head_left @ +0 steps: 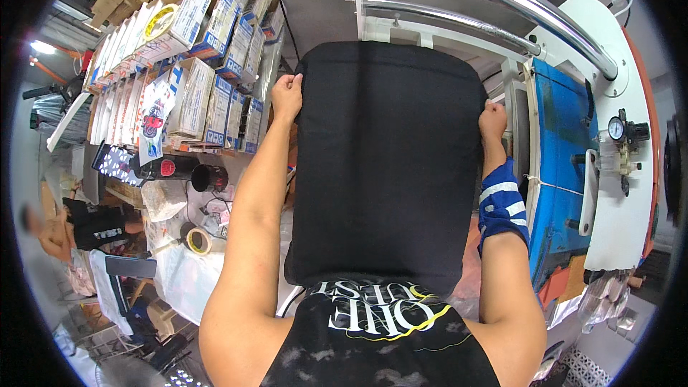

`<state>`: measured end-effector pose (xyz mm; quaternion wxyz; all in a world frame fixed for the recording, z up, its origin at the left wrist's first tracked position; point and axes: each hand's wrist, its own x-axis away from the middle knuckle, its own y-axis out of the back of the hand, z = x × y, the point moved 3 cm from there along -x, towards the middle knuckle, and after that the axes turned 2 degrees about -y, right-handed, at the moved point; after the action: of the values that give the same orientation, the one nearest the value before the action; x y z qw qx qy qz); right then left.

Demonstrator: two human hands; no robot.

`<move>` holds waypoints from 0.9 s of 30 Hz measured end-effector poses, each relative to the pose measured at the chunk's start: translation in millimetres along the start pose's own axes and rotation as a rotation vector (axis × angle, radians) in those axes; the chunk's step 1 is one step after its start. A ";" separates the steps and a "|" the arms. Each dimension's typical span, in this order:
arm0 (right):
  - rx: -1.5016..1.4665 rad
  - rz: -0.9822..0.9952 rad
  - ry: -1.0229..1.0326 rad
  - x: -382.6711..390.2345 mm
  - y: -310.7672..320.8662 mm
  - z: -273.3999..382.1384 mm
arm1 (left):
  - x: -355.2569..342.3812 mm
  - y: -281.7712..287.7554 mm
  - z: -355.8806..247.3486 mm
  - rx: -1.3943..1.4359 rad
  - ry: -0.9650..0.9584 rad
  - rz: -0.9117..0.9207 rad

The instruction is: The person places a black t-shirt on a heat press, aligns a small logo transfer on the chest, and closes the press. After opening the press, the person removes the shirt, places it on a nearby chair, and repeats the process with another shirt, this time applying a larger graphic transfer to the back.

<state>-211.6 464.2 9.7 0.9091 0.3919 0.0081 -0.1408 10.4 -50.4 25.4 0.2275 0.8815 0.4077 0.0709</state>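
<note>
Black cloth (387, 172) | arms (252, 208) outstretched | left grip (287, 97), right grip (493, 121): both clenched on opposite edges

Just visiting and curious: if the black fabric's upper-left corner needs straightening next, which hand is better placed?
Left, most likely. The left hand is at the left edge of the black fabric, just below that corner; the right hand is across at its right edge.
</note>
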 end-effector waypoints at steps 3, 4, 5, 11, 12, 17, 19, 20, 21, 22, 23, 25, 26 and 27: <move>-0.281 0.342 -0.197 -12.3 -13.9 -24.6 | -1.2 -7.4 -11.1 -0.058 -0.011 0.032; -0.116 0.320 -0.148 -6.2 -5.6 -15.9 | 9.1 -3.2 -13.8 -0.051 0.000 -0.017; -0.052 0.266 -0.084 7.8 7.3 -5.1 | 25.6 3.1 -23.6 -0.037 0.009 -0.061; 0.122 0.284 0.002 194.7 106.8 -43.9 | 209.0 75.4 -17.0 -0.118 -0.036 0.342; 0.114 0.347 -0.121 227.0 124.6 -62.4 | 238.8 88.1 -0.6 -0.126 0.018 0.349; -0.442 0.564 -0.520 317.0 187.6 -99.1 | 320.4 141.2 45.5 0.194 0.536 0.401; -0.618 0.729 -0.614 327.8 193.1 -113.1 | 333.8 158.1 76.8 0.460 0.615 0.538; -0.681 0.740 -0.637 330.2 194.7 -116.1 | 335.3 159.5 62.6 0.506 0.611 0.551; -0.745 0.750 -0.660 332.4 197.2 -119.1 | 334.0 162.0 47.6 0.552 0.607 0.564; -0.714 0.770 -0.660 333.0 202.5 -124.3 | 336.8 167.8 36.8 0.594 0.607 0.565; -0.686 0.798 -0.655 327.3 205.1 -129.4 | 338.1 173.4 46.4 0.568 0.622 0.591; -0.633 0.849 -0.639 323.7 207.8 -136.5 | 341.3 184.3 75.3 0.517 0.648 0.645; -0.687 0.811 -0.604 326.0 213.8 -133.1 | 346.5 186.9 81.4 0.498 0.651 0.656; -0.748 0.800 -0.596 325.4 218.4 -136.2 | 346.4 186.1 87.4 0.494 0.633 0.661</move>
<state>171.2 623.0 29.7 0.9304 -0.0367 -0.3446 0.1196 393.0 74.8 12.4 -0.1562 0.9260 0.1610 0.3037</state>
